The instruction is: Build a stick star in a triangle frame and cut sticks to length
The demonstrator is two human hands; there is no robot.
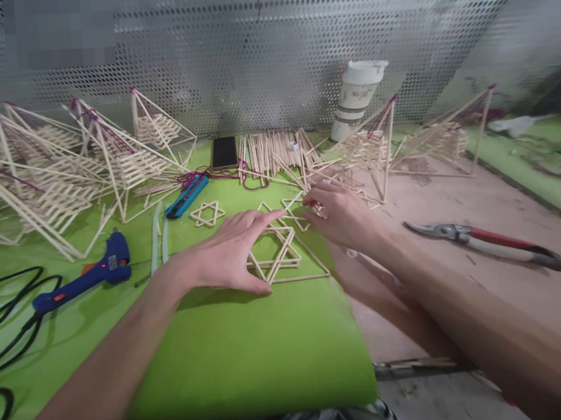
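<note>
My left hand [235, 251] has its thumb and fingers spread around the left side of a large six-pointed star of wooden sticks [290, 261] on the green sheet. Farther right, my right hand [332, 210] is curled over a smaller stick star [293, 212], its fingertips near the star's right side; what they pinch, if anything, is too small to tell. A larger stick triangle [312, 254] lies partly beneath the big star. Another small star [207, 214] rests left of my hands.
A blue glue gun [88, 280] with black cable and a blue cutter [187, 195] lie left. Stick frames [110, 144] stand behind, near loose sticks [272, 152], a phone [224, 152] and a paper cup [355, 97]. Pruning shears [486, 238] lie right.
</note>
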